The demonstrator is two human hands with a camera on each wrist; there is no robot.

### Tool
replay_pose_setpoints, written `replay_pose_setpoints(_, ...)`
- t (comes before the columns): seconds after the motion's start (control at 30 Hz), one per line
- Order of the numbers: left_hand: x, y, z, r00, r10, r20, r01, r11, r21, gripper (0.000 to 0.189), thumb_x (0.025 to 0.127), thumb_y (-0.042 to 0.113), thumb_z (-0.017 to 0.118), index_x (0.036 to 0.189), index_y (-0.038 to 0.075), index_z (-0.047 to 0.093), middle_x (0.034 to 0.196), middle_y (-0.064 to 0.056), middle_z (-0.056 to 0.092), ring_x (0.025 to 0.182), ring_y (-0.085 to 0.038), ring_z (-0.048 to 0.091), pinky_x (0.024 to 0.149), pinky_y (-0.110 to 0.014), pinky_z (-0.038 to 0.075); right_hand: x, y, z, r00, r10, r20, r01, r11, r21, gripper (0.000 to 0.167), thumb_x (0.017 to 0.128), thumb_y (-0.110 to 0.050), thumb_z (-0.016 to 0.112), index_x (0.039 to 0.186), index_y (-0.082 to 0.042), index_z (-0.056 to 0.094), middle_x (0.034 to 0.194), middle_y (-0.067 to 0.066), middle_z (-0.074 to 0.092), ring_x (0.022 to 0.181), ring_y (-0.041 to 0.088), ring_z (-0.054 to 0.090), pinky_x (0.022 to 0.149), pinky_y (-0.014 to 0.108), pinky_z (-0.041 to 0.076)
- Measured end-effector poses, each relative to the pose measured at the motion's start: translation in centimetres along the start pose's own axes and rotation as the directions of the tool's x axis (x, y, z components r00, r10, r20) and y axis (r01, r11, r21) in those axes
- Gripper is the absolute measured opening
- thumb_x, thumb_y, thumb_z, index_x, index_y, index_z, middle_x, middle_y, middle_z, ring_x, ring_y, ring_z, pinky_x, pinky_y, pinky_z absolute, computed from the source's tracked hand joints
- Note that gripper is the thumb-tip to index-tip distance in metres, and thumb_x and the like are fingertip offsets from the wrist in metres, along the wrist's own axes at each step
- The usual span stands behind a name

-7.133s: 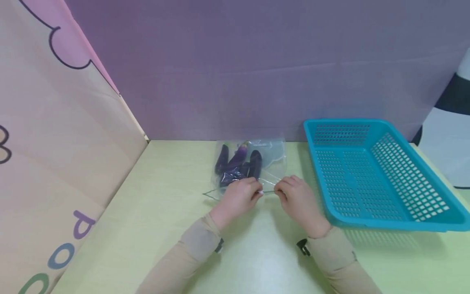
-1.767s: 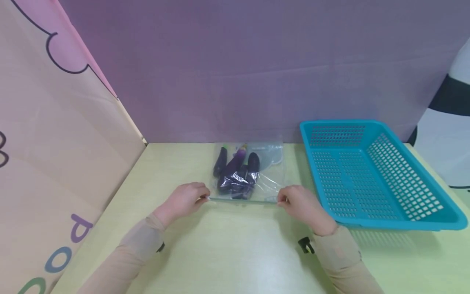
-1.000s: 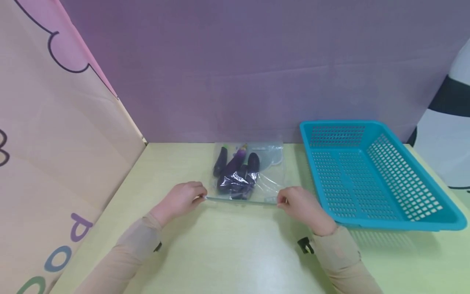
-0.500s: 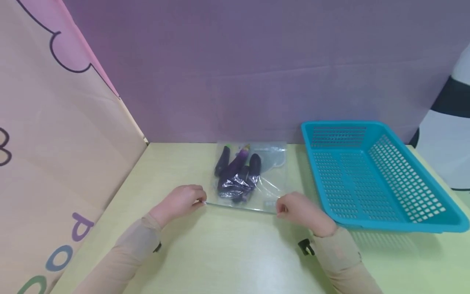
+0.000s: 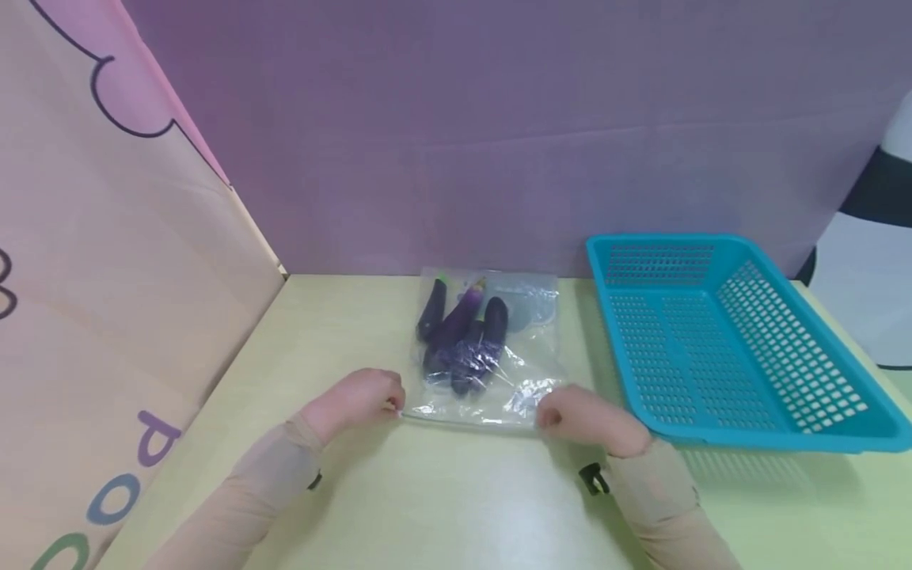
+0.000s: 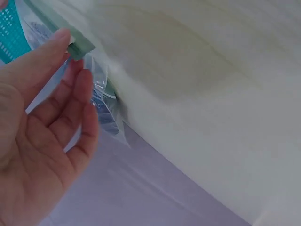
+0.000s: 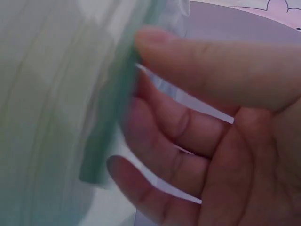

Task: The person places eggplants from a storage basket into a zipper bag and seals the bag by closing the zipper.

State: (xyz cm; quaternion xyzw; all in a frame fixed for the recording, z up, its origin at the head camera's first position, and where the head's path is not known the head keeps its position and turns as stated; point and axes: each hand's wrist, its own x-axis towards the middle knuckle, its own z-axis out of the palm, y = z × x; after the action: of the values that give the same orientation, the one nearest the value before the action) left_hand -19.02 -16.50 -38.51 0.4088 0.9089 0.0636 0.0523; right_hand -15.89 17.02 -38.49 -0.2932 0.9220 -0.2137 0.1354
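A clear zip bag (image 5: 533, 348) lies on the table with several dark purple eggplants (image 5: 456, 326) inside it. My left hand (image 5: 356, 405) pinches the near left corner of the bag between thumb and fingertips. At the near right end, my right hand (image 5: 590, 419) pinches the same edge. The edge is stretched nearly straight between both hands. Both wrist views show a green zip strip (image 7: 110, 120) along this edge; in the left wrist view its end (image 6: 80, 47) pokes out past the thumb.
A turquoise plastic basket (image 5: 684, 431) with a perforated bottom and sides stands to the right, close beside the right hand. A purple cloth wall (image 5: 456, 142) closes off the back of the table (image 5: 456, 507). A printed panel (image 5: 142, 261) stands on the left.
Earlier the hands were close together at the bag's edge; the left hand then moved out to the left corner. Over the last second both hands have drawn the edge toward me, flattening the bag.
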Motion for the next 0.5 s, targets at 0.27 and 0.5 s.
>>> replay_pose_setpoints(0.27,0.5,1.4,-0.9,0.997,-0.067,0.025,0.068,0.997,-0.030,0.007,0.081,0.015,0.073,0.083,0.010,0.072,0.077,0.002,0.065,0.069,-0.010,0.059,0.068,-0.025,0.052,0.4,0.0,0.6,0.998,0.045,0.046,-0.046,0.999,0.014,0.011,0.087,-0.020,0.065,0.088,-0.011,0.070,0.087,0.000,0.069,0.080,0.016,0.062,0.075,0.034,0.052)
replay_pose_setpoints(0.5,2.8,4.9,-2.5,0.981,-0.137,-0.137,0.124,0.987,-0.101,0.017,0.086,0.019,0.068,0.097,0.007,0.070,0.091,-0.003,0.069,0.080,-0.016,0.064,0.076,-0.032,0.054,0.3,-0.2,0.3,0.998,-0.025,-0.063,0.026,1.000,0.005,0.021,0.087,-0.020,0.064,0.099,-0.003,0.067,0.091,0.007,0.070,0.081,0.019,0.063,0.075,0.036,0.053)
